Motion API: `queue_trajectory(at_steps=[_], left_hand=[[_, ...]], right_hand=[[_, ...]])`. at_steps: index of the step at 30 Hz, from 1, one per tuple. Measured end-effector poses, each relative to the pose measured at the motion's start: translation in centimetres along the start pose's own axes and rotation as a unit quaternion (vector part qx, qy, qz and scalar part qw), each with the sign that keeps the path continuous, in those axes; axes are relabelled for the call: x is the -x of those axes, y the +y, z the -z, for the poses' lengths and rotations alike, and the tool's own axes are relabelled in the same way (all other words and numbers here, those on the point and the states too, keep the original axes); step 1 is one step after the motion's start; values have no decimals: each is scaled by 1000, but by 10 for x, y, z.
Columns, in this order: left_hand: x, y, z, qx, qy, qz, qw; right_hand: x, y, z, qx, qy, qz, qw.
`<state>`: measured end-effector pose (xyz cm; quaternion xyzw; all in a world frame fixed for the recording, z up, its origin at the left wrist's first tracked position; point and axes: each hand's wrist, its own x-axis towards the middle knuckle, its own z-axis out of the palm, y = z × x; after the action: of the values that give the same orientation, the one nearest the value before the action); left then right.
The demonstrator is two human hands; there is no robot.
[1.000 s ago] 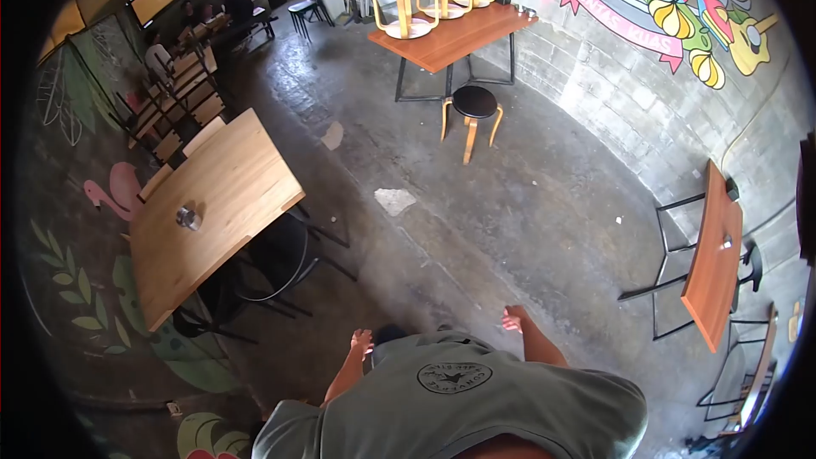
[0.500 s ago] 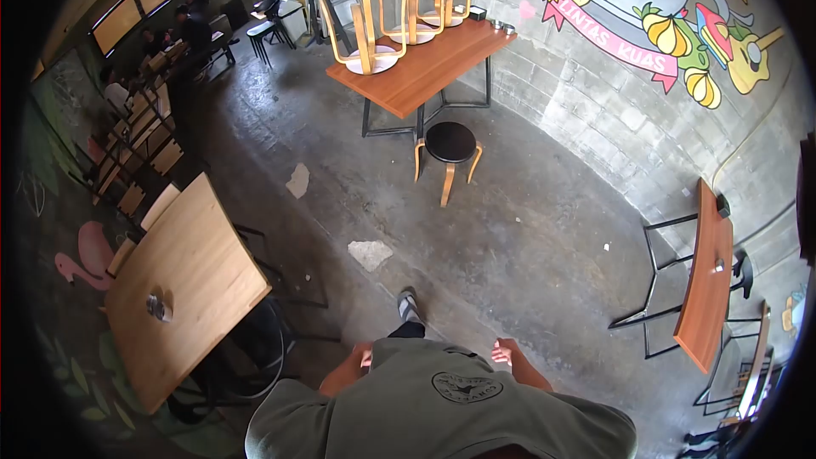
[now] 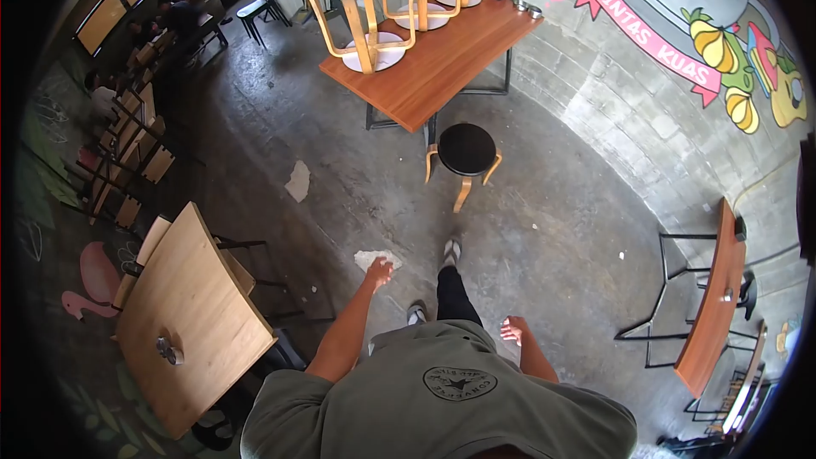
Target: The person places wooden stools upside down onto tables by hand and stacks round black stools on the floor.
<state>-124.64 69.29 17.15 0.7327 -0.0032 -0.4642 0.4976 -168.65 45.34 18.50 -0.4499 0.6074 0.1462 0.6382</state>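
Note:
My left hand swings forward over the concrete floor, in front of a pale worn patch. Its fingers are loosely bent and apart, and I see nothing in them. Lower, beside my right hip, hangs my right hand, its fingers half curled and lit from one side, with no object visible there. Ahead stands a round stool with a black seat and bent wooden legs, beyond the reach of both hands. Behind it is a reddish-brown table carrying several upturned stools.
A light wooden table with a small glass-like item is at my left. Another reddish-brown table stands along the right wall. Several people sit far back on the left. A painted block wall curves round the right.
I have stepped forward, so the stool and far table appear closer. My left hand has swung out ahead from my side, and one foot is now farther forward. My right hand stays low.

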Motion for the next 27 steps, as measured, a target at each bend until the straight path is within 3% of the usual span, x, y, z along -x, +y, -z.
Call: queue_trajectory(at_steps=[3, 4, 5, 6, 7, 8, 10, 11, 13, 15, 16, 17, 18, 19, 21, 27], left_hand=[[-3, -24, 10, -34, 2, 102, 994], [-37, -76, 28, -188, -81, 74, 976], [6, -50, 17, -69, 33, 179, 981], [-8, -96, 33, -121, -30, 178, 976], [-5, -126, 46, 26, -32, 178, 983], [27, -95, 48, -114, -52, 97, 987], [13, -101, 38, 82, 99, 259, 957], [14, -82, 39, 84, 105, 258, 957], [25, -24, 39, -11, 87, 146, 985], [-9, 25, 32, 17, 129, 175, 976], [-21, 39, 27, 50, 165, 206, 963], [-40, 60, 28, 100, 183, 196, 958], [-68, 87, 34, 151, 200, 181, 951], [-90, 123, 38, 131, 195, 168, 957], [-134, 178, 52, 164, 183, 32, 969], [-225, 417, 80, 134, 157, -190, 960]], right_hand=[[-43, -58, 1, 22, -4, -18, 1000], [-52, -82, 3, 27, -4, -33, 999], [-68, -100, 7, 33, -8, -34, 999], [-84, -119, 11, 33, -16, -37, 999], [-101, -145, 15, 34, -23, -37, 998], [-119, -179, 19, 33, -30, -31, 999], [-136, -254, 23, 64, -27, -16, 997], [-150, -290, 25, 82, -29, -1, 996], [-188, -370, 28, 85, -40, 51, 994], [-236, -456, 20, 61, -40, 136, 988], [-261, -495, 16, 160, -46, 314, 935], [-290, -535, 7, 263, 5, 462, 847], [-227, -598, -13, 27, -117, 286, 951], [-190, -646, -33, 80, -54, 337, 937], [-178, -724, -62, 82, -98, 382, 915], [-150, -878, -154, 85, -119, 451, 880]])
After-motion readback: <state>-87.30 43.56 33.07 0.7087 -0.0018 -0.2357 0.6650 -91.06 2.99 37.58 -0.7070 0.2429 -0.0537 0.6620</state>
